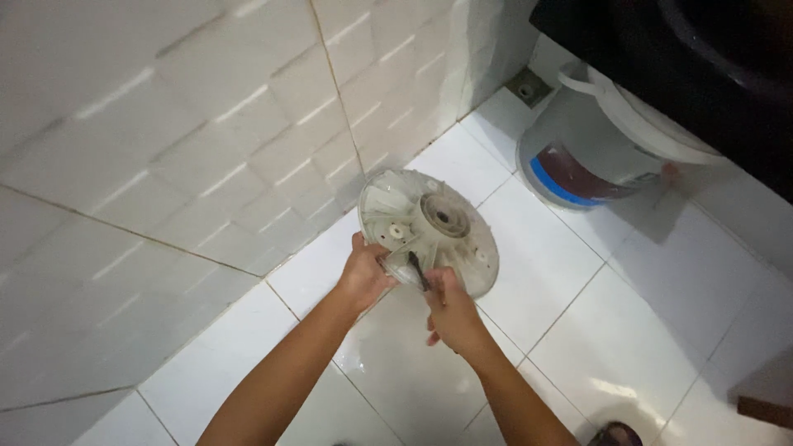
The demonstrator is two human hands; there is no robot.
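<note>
A round pale plastic disc [438, 223] with ribs and a raised hub in its middle is held tilted over the white tiled floor, its ribbed side facing me. My left hand [363, 272] grips its lower left rim. My right hand [450, 310] is closed around a thin dark tool [419, 271], whose tip rests on the disc's lower ribs.
A white plastic bucket [595, 140] with a blue and red band stands at the back right, beside a floor drain [525, 87]. A tiled wall [206, 124] runs along the left. A dark appliance [702, 58] fills the upper right corner.
</note>
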